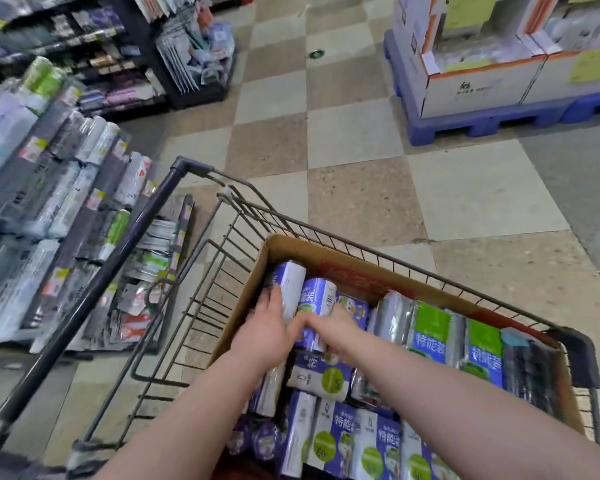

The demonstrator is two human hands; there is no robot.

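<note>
Hands are both down in the box that rides in the cart, as I watch through the head camera. The left hand grips a roll in purple and white wrap, with its fingers curled round the roll's left side. That roll stands nearly upright in the far left corner of the box, close against the cardboard wall. The right hand lies just beside the left, touching it. Its fingers curl over a second roll, which leans against the first. I cannot see the fingertips under that wrap. More purple packs lie flat along the near side of the box, and green packs stand in a row on its right side. Shelves of bagged goods run just beside the cart on the left. Across the checkered floor, well apart from the cart, a blue pallet carries white cartons.
</note>
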